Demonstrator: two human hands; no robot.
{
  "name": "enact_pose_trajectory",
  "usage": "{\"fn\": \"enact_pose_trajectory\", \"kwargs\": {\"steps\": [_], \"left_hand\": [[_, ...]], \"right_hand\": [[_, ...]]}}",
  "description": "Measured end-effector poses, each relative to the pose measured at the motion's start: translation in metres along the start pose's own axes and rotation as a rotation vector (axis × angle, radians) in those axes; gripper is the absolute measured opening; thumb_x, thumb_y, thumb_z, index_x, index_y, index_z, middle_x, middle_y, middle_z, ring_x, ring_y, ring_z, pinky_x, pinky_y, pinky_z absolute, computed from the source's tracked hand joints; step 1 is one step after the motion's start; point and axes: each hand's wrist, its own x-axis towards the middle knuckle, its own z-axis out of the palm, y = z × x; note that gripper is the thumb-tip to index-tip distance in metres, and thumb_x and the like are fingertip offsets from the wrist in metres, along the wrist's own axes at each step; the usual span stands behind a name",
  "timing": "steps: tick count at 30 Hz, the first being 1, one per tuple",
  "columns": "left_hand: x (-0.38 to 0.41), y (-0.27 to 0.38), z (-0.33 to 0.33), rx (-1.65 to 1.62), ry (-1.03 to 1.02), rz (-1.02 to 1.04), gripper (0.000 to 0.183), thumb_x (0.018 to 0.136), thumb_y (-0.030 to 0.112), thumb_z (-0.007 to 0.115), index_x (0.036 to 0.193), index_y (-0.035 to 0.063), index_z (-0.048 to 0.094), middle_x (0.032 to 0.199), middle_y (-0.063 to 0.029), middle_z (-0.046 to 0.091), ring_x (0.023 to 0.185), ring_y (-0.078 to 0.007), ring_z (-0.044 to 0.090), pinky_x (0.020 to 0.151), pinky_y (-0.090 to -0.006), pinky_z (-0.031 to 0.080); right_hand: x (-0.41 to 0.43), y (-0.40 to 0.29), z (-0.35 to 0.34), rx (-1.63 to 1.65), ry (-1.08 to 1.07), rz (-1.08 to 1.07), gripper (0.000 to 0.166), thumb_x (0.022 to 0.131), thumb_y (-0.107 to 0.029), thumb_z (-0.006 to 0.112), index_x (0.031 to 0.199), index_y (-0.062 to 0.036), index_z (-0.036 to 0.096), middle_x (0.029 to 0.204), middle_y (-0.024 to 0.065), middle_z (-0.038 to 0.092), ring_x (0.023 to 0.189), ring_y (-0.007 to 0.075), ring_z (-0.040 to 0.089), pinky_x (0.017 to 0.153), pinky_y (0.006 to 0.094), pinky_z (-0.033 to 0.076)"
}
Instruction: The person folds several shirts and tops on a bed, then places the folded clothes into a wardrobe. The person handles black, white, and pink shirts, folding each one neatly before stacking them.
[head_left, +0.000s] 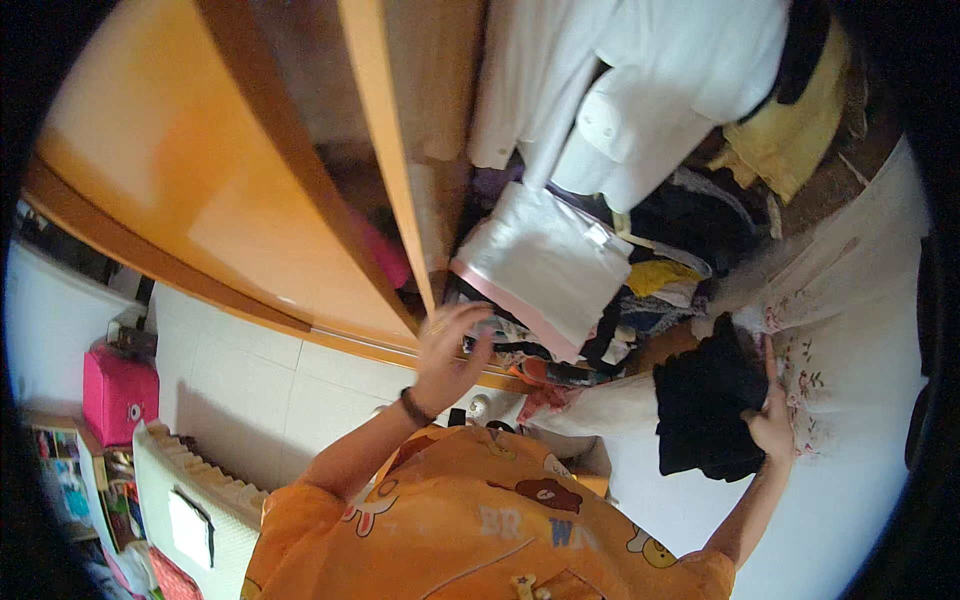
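My right hand (774, 427) grips a black cloth garment (701, 412) by its edge, and the garment hangs bunched beside a pale curtain (817, 367) with embroidered flowers. On the other side, my left hand (454, 352) is raised with its fingers apart and holds nothing. It is by the edge of a wooden wardrobe panel (394, 150), though blur hides whether they touch. Just past those fingers, a silvery-white bag or folded item (544, 262) with a pink border lies on a heap of clothes inside the wardrobe.
White garments (660, 82) hang in the wardrobe near a white cap (604, 112) and a yellow garment (791, 135). An orange wooden door (187, 172) stands at left. Beyond the tiled floor (247, 397) are a pink box (120, 397) and a bed (180, 480).
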Motion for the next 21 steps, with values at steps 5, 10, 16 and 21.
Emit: {"fn": "enact_pose_trajectory", "kwargs": {"steps": [5, 10, 16, 21], "left_hand": [[0.060, 0.023, -0.124, 0.702, 0.637, 0.074, 0.087, 0.067, 0.026, 0.080, 0.136, 0.0035, 0.032, 0.139, -0.0241, 0.028, 0.129, -0.0447, 0.025, 0.105, -0.0549, 0.021], [0.089, 0.031, -0.200, 0.700, 0.551, 0.240, 0.094, 0.069, 0.022, 0.070, 0.143, 0.0035, 0.013, 0.144, -0.0344, 0.003, 0.132, -0.0559, 0.005, 0.102, -0.0668, 0.008], [0.095, 0.041, -0.273, 0.696, 0.423, 0.322, 0.104, 0.068, 0.022, 0.070, 0.144, 0.0022, 0.000, 0.140, -0.0410, -0.007, 0.128, -0.0623, -0.002, 0.099, -0.0702, 0.007], [0.118, -0.004, -0.262, 0.722, 0.373, 0.299, 0.110, 0.068, 0.030, 0.075, 0.144, 0.0043, 0.000, 0.141, -0.0403, -0.009, 0.128, -0.0620, -0.003, 0.099, -0.0707, 0.007]], "right_hand": [[0.003, -0.085, 0.005, -0.143, -0.153, -0.157, 0.102, 0.050, 0.017, 0.050, 0.145, -0.0053, 0.018, 0.149, 0.0155, 0.022, 0.139, 0.0247, 0.014, 0.113, 0.0341, 0.007], [-0.020, -0.195, 0.033, -0.132, -0.227, -0.228, 0.099, 0.054, 0.016, 0.049, 0.145, -0.0059, 0.017, 0.148, 0.0175, 0.023, 0.139, 0.0282, 0.015, 0.113, 0.0350, 0.009], [-0.069, -0.278, 0.056, -0.175, -0.266, -0.294, 0.094, 0.058, 0.012, 0.047, 0.145, -0.0109, 0.020, 0.142, 0.0207, 0.033, 0.134, 0.0341, 0.028, 0.110, 0.0391, 0.022], [-0.048, -0.229, 0.067, 0.094, -0.378, -0.210, 0.095, 0.053, 0.012, 0.043, 0.143, -0.0051, 0.021, 0.144, 0.0201, 0.031, 0.135, 0.0317, 0.025, 0.111, 0.0380, 0.017]]}}
